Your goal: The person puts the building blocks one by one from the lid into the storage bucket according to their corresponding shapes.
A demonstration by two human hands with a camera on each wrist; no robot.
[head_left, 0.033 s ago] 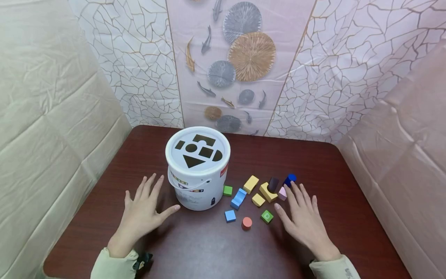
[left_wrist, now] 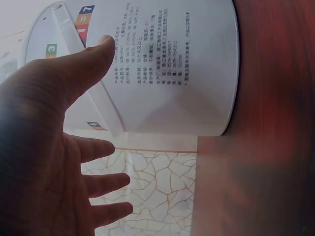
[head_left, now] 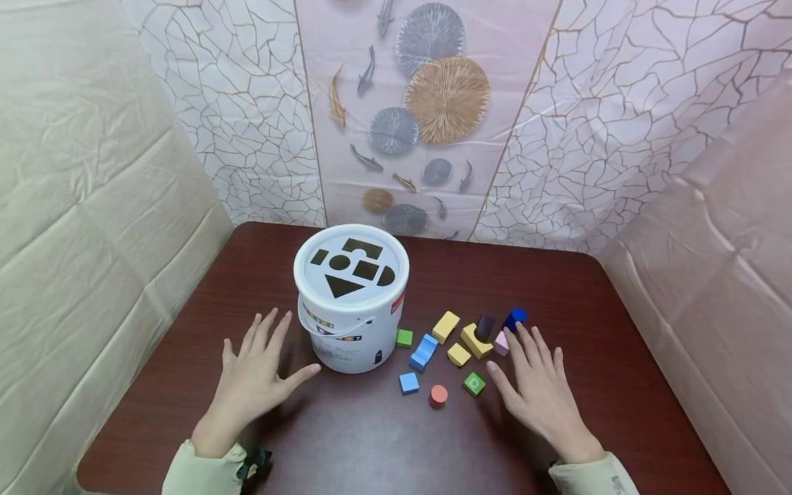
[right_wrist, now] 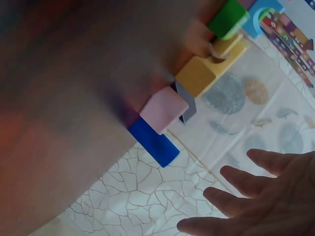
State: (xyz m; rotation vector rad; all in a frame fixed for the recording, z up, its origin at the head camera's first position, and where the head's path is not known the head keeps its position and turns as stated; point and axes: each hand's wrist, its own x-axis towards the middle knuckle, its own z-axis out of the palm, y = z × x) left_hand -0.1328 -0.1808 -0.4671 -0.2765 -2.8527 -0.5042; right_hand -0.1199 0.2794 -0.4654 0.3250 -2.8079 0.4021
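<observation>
A white bucket (head_left: 350,323) with a shape-sorter lid (head_left: 351,267) stands on the dark red table (head_left: 383,440). My left hand (head_left: 256,371) lies flat and open just left of it, thumb (left_wrist: 83,64) close to the bucket wall (left_wrist: 162,69). My right hand (head_left: 535,385) lies flat and open to the right, fingertips by a pink block (head_left: 502,344) and a blue cylinder (head_left: 515,318). Scattered between: yellow blocks (head_left: 445,326), a yellow arch (head_left: 475,340), a dark block (head_left: 485,327), a blue wavy block (head_left: 423,352), green blocks (head_left: 474,383), a red cylinder (head_left: 438,395). Neither hand holds anything.
Padded fabric walls close in on the left (head_left: 80,206) and right (head_left: 718,227); a patterned backdrop (head_left: 427,117) stands behind the table's far edge. A small blue cube (head_left: 408,383) and a green cube (head_left: 404,337) lie near the bucket's base.
</observation>
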